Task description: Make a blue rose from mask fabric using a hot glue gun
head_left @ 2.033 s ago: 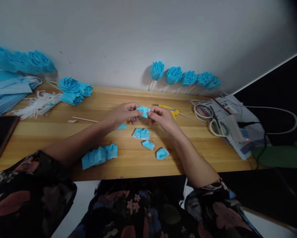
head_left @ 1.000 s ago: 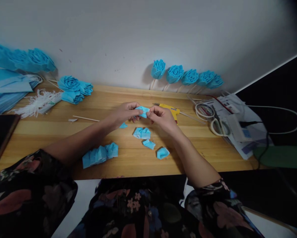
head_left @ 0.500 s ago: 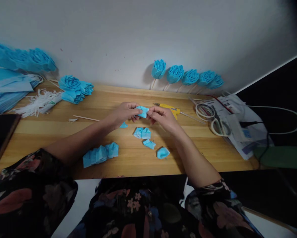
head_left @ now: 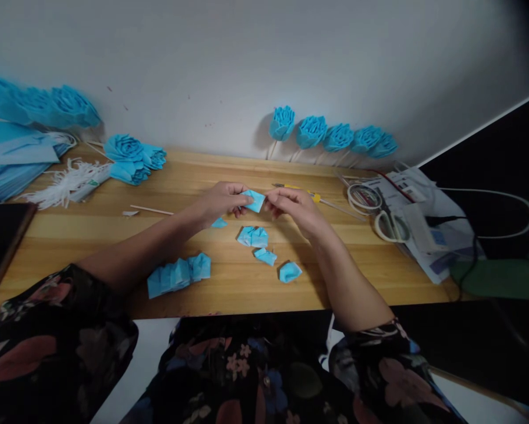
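My left hand grips a folded light blue petal of mask-like fabric between thumb and fingers. Just to its right, my right hand has its thumb and fingers drawn together by the petal's corner. A narrow gap seems to separate them, and I cannot make out anything in the fingertips. On the wooden table beneath lie several loose blue folded pieces: a creased one, a small one and a cupped one. A longer pleated row rests near my left forearm.
Blue fabric roses on sticks lean against the wall; more roses lie left beside white ear-loop cords. A yellow glue gun is partly behind my right hand. Tape rolls, papers, a thin stick and a dark tablet-like object lie around.
My right hand's fingertips have drawn slightly right, off the petal's corner. The petal has turned a little in my left hand, which stays in place.
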`<control>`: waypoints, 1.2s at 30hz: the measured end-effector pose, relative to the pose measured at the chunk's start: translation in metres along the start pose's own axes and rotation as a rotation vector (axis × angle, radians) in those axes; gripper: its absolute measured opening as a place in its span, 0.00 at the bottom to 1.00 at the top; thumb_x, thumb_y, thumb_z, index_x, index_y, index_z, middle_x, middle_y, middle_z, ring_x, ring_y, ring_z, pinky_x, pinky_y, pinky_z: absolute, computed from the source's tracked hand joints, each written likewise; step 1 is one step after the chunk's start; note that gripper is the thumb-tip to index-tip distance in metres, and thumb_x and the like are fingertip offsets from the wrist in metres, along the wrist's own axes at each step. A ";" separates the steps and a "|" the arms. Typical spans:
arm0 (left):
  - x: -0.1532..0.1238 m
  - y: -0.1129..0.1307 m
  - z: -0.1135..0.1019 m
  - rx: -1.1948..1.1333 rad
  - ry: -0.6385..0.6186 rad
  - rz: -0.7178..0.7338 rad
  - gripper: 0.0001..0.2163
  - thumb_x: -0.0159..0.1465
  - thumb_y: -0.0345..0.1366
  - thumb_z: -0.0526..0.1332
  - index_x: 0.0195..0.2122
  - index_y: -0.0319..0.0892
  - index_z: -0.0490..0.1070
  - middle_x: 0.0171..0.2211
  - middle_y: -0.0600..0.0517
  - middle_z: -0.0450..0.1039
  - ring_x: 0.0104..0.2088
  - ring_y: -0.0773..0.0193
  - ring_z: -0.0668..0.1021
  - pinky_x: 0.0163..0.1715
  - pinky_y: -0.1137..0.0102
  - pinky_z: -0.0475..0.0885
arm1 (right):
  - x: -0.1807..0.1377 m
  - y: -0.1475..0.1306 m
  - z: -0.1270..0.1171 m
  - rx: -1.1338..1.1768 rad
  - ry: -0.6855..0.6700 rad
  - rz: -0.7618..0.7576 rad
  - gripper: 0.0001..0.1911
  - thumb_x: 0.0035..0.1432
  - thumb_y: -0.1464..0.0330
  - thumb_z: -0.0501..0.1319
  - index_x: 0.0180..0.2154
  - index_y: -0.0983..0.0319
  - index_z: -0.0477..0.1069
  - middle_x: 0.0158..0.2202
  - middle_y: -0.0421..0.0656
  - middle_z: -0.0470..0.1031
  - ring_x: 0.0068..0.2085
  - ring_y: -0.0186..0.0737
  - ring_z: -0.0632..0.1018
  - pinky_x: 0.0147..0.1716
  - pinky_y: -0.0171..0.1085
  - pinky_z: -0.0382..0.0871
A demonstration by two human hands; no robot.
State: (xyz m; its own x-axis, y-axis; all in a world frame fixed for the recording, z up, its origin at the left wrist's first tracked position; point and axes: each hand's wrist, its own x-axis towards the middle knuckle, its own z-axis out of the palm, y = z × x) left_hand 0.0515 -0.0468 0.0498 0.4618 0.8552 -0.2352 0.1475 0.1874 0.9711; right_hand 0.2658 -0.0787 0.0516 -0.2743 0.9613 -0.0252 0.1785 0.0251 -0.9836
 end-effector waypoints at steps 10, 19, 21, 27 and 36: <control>0.000 -0.003 -0.001 0.034 -0.065 0.014 0.04 0.63 0.33 0.66 0.32 0.39 0.74 0.24 0.54 0.73 0.24 0.70 0.73 0.28 0.74 0.68 | 0.001 -0.001 0.001 -0.152 0.054 -0.006 0.10 0.55 0.60 0.68 0.30 0.60 0.76 0.25 0.36 0.70 0.28 0.31 0.67 0.29 0.36 0.60; 0.004 -0.007 0.000 -0.209 -0.087 0.017 0.16 0.67 0.50 0.64 0.36 0.41 0.71 0.31 0.51 0.74 0.26 0.67 0.74 0.25 0.72 0.68 | 0.005 0.004 0.008 0.053 0.239 -0.048 0.16 0.51 0.55 0.71 0.31 0.59 0.75 0.25 0.35 0.70 0.26 0.32 0.68 0.27 0.34 0.65; 0.003 -0.008 0.000 -0.188 -0.106 0.019 0.14 0.63 0.47 0.67 0.36 0.41 0.70 0.31 0.51 0.74 0.27 0.68 0.75 0.26 0.72 0.69 | 0.005 0.004 0.011 0.100 0.260 -0.042 0.17 0.51 0.53 0.71 0.31 0.59 0.74 0.26 0.36 0.71 0.25 0.31 0.68 0.26 0.34 0.66; 0.002 -0.006 0.001 -0.159 -0.051 0.075 0.12 0.57 0.42 0.69 0.35 0.41 0.71 0.29 0.53 0.73 0.28 0.69 0.74 0.30 0.72 0.69 | 0.005 0.004 0.013 0.100 0.147 0.004 0.22 0.48 0.48 0.74 0.30 0.58 0.75 0.26 0.37 0.72 0.26 0.32 0.69 0.28 0.35 0.68; 0.002 -0.006 -0.004 0.182 -0.146 0.100 0.06 0.56 0.36 0.67 0.30 0.42 0.72 0.24 0.56 0.69 0.25 0.69 0.71 0.28 0.72 0.67 | 0.004 0.002 -0.001 -0.008 0.183 -0.048 0.19 0.57 0.51 0.69 0.44 0.57 0.84 0.41 0.44 0.84 0.43 0.41 0.80 0.42 0.40 0.73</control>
State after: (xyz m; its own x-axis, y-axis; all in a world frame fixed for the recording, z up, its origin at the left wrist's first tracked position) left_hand 0.0479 -0.0442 0.0440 0.6017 0.7836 -0.1547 0.2441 0.0039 0.9697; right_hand 0.2659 -0.0750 0.0497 -0.1062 0.9928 0.0554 0.1767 0.0737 -0.9815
